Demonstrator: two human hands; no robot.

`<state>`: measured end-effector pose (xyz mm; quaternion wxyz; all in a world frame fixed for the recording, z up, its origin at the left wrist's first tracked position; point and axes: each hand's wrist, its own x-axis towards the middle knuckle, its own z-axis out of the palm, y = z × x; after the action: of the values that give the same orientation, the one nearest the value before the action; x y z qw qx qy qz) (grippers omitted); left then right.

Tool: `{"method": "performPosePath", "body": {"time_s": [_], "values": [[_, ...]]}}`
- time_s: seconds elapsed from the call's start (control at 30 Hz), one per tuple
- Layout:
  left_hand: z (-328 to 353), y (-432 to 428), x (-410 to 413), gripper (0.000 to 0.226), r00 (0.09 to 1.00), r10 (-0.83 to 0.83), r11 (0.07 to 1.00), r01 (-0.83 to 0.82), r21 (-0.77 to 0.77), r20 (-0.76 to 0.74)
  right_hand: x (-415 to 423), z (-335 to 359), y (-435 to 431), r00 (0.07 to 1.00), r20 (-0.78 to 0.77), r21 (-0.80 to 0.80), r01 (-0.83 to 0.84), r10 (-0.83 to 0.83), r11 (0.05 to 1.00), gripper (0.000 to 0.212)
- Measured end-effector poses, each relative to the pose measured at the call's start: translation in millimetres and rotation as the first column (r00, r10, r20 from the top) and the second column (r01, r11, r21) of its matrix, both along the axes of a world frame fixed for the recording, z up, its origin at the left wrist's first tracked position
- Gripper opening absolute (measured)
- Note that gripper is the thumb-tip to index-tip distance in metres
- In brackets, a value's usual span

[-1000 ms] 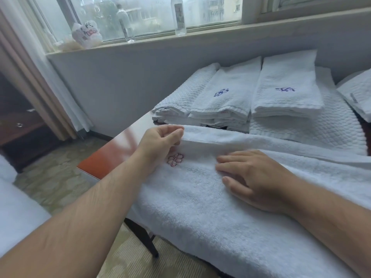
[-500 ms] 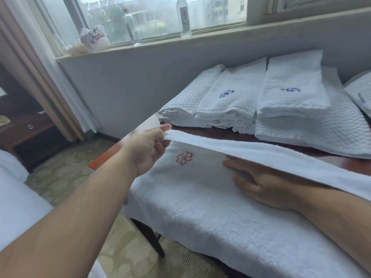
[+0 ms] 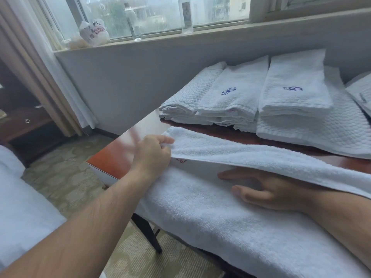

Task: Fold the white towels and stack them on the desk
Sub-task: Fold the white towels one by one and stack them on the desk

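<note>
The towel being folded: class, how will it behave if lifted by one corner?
Probably floppy: the towel sags from the left hand pinching its edge. Likely grippy, not slippery: its pile looks fluffy. Unlikely to roll: it drapes over the desk.

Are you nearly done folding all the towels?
Partly. Done: several folded towels sit in piles at the back of the desk. In hand: one big towel lies across the desk's front; the left hand pinches its far edge, raised, above the right hand resting flat on it. Left: finish this fold and stack it. Whether more towels wait is out of view.
</note>
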<state>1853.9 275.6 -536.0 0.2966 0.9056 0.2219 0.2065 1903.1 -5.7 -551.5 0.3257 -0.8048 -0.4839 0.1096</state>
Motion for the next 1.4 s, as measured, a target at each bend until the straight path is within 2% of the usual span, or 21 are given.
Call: {"method": "performPosePath", "body": {"time_s": [0.17, 0.23, 0.3, 0.33, 0.4, 0.47, 0.5, 0.63, 0.73, 0.87, 0.97, 1.03, 1.1, 1.17, 1.27, 1.33, 1.4], "values": [[-11.0, -6.1, -1.5, 0.035, 0.99, 0.023, 0.996, -0.035, 0.085, 0.136, 3.0, -2.4, -1.6, 1.0, -0.015, -0.025, 0.021, -0.022, 0.999, 0.033], [-14.0, -6.0, -0.6, 0.037, 0.996, 0.044, 0.991, -0.054, 0.124, 0.082, 3.0, -2.3, -2.1, 0.998, -0.065, -0.033, 0.007, -0.009, 0.999, 0.041], [-14.2, -8.4, -1.1, 0.046, 0.998, 0.054, 0.97, -0.061, 0.234, 0.034, 2.6, -1.9, -2.6, 0.997, -0.074, -0.04, -0.002, -0.001, 0.999, 0.045], [-12.7, -10.1, -2.1, 0.051, 0.998, 0.004, 0.965, -0.021, 0.262, 0.065, 2.3, -1.2, -3.0, 0.998, -0.067, -0.042, 0.0, -0.002, 0.999, 0.045], [-8.3, -14.2, -6.8, 0.053, 0.959, -0.248, 0.949, 0.212, 0.233, 0.136, 0.7, 1.2, -3.3, 0.999, -0.045, -0.045, 0.009, -0.011, 0.999, 0.043], [-7.1, -16.9, -11.9, 0.05, 0.883, -0.458, 0.88, 0.433, 0.197, 0.101, -0.7, 3.9, -2.1, 1.0, 0.019, -0.046, 0.022, -0.021, 0.999, 0.043], [-8.2, -17.0, -12.4, 0.047, 0.87, -0.489, 0.861, 0.47, 0.191, 0.063, -1.6, 5.1, -2.2, 0.999, 0.047, -0.051, 0.024, -0.022, 0.998, 0.043], [-9.7, -19.5, -6.9, 0.039, 0.91, -0.412, 0.893, 0.411, 0.184, -0.034, -7.5, 12.7, -1.3, 0.997, 0.071, -0.097, 0.017, -0.011, 0.995, 0.043], [-7.5, -20.9, -3.8, 0.038, 0.921, -0.381, 0.892, 0.389, 0.231, -0.079, -10.2, 16.3, -3.8, 0.982, 0.189, -0.152, 0.047, -0.018, 0.987, 0.042], [-7.2, -24.5, -6.1, 0.033, 0.915, -0.38, 0.879, 0.403, 0.256, -0.135, -17.5, 17.7, -22.0, 0.943, 0.332, -0.348, 0.119, 0.003, 0.93, 0.053], [-0.7, -36.5, -2.2, 0.03, 0.895, -0.368, 0.88, 0.423, 0.216, -0.254, -35.7, 23.2, -54.4, 0.916, 0.396, -0.36, 0.221, -0.066, 0.906, 0.058], [7.1, -53.2, -1.8, 0.027, 0.883, -0.313, 0.891, 0.4, 0.214, -0.35, -49.8, 24.6, -82.1, 0.919, 0.373, -0.339, 0.265, -0.13, 0.903, 0.06], [10.9, -75.5, -3.1, 0.029, 0.877, -0.265, 0.897, 0.377, 0.231, -0.401, -67.3, 24.7, -111.9, 0.913, 0.302, -0.31, 0.367, -0.276, 0.877, 0.071], [10.2, -106.2, -7.1, 0.042, 0.874, -0.328, 0.879, 0.422, 0.223, -0.358, -85.2, 23.9, -141.2, 0.868, 0.256, -0.254, 0.485, -0.426, 0.836, 0.078], [10.3, -169.1, -18.2, 0.059, 0.792, -0.578, 0.756, 0.611, 0.235, -0.198, -106.7, 25.1, -176.8, 0.739, 0.275, -0.193, 0.669, -0.615, 0.717, 0.06], [11.8, -214.6, -24.0, 0.064, 0.701, -0.7, 0.65, 0.704, 0.286, -0.136, -114.8, 23.5, -201.2, 0.584, 0.295, -0.149, 0.81, -0.756, 0.567, 0.042], [8.8, -255.7, -27.4, 0.064, 0.636, -0.762, 0.569, 0.747, 0.345, -0.121, -121.8, 24.9, -225.5, 0.359, 0.282, -0.143, 0.933, -0.89, 0.331, 0.028]]}}
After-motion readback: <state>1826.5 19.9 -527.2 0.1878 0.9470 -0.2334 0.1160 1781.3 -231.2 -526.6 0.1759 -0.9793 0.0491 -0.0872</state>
